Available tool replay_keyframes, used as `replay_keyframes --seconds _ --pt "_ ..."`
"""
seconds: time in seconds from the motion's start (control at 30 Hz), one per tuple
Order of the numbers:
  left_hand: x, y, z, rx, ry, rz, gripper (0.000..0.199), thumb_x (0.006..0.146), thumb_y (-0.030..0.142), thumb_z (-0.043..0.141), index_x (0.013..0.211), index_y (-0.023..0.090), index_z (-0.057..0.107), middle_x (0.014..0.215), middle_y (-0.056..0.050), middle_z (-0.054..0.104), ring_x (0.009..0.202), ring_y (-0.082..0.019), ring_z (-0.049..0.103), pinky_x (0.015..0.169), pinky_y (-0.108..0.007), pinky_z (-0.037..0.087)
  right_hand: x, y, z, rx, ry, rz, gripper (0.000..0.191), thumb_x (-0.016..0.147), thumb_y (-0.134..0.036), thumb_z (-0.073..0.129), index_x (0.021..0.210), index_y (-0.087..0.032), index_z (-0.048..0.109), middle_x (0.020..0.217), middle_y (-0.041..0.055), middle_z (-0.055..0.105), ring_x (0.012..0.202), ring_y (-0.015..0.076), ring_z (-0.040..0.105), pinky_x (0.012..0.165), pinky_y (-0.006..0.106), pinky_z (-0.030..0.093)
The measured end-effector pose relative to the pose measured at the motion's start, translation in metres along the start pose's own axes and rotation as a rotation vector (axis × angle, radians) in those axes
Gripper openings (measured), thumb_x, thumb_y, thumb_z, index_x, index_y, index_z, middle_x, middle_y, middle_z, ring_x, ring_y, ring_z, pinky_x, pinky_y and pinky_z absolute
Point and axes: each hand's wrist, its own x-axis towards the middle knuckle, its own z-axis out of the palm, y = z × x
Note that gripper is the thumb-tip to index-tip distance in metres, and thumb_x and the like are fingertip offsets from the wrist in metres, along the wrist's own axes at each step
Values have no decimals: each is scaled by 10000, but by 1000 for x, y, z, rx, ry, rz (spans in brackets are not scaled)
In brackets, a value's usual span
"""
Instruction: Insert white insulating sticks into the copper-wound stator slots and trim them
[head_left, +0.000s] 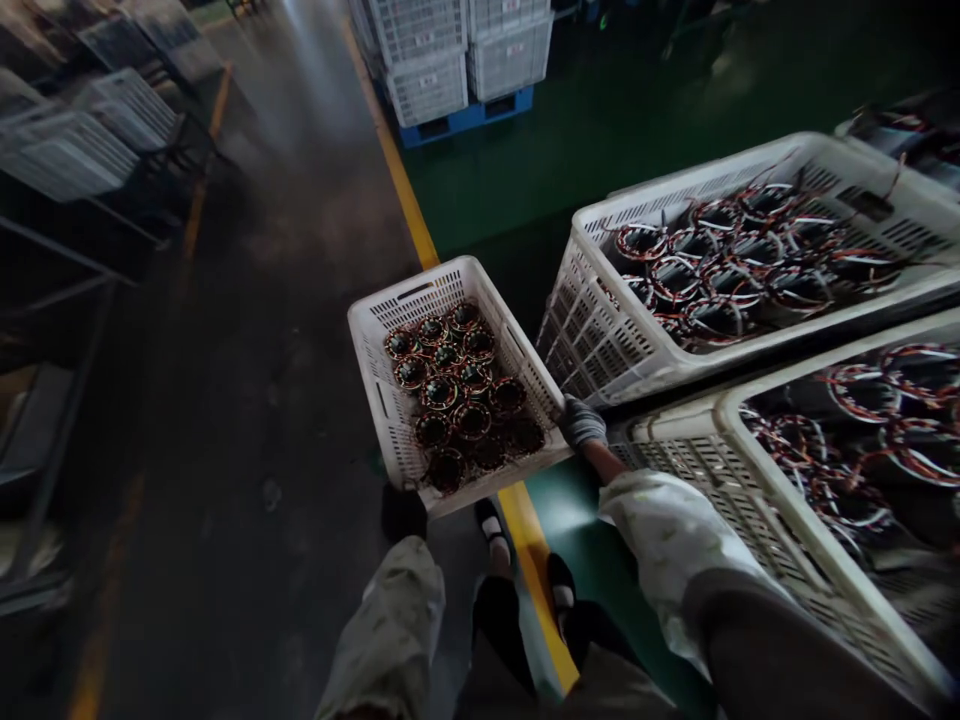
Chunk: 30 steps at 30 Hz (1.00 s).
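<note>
A white slotted plastic crate (491, 300) is in front of me, above the floor or on it; I cannot tell which. Inside it stand several round wire-wound motor stators (440, 392) with copper-coloured windings. My right hand (582, 424), in a grey striped glove, is closed on the crate's near right corner. At the near left corner, my left hand (404, 513) in a dark glove is closed on the rim, its fingers mostly lost in shadow. Light sleeves cover both forearms.
Two larger white crates (600, 300) to my right hold stators with red, white and black leads. Stacked grey crates (427, 85) stand on a blue pallet (469, 118) ahead. A yellow line (397, 190) crosses the floor. A metal rack (67, 430) is at the left.
</note>
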Motion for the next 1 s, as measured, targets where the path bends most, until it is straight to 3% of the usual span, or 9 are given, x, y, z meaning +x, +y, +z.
replay_keyframes --seconds 0.17,0.33,0.67,0.83,1.0 --pt "-43 -35 10 -13 29 -17 415 974 445 600 1276 161 594 1245 -103 637 1115 -236 639 962 -460 549 -37 28 9 13 10 -39 483 913 -392 619 1342 -171 626 1262 110 715 1137 250 667 986 335 511" --pt "-85 -69 13 -5 33 -35 404 973 456 597 1249 161 604 1198 -93 651 1081 -227 649 938 -439 554 -95 57 17 20 14 -34 488 921 -354 602 1366 -154 609 1287 123 703 1145 254 663 991 343 514" --pt "-159 -145 28 56 -5 -41 393 971 458 600 1230 163 606 1153 -81 654 1023 -212 656 887 -411 566 -216 116 35 -6 31 93 454 913 -365 601 1330 -189 626 1275 120 712 1128 248 680 996 327 513" --pt "-187 -179 41 104 -7 12 402 972 449 602 1250 158 600 1188 -90 649 1040 -215 653 904 -429 569 -265 141 40 -14 30 153 448 904 -311 607 1334 -188 619 1230 122 721 1088 238 679 963 313 508" --pt "-225 -206 52 128 5 42 399 979 428 599 1269 154 593 1211 -99 644 1059 -218 651 917 -438 570 -306 167 36 -11 -4 182 482 920 -390 608 1347 -167 613 1226 129 716 1074 256 682 941 330 506"
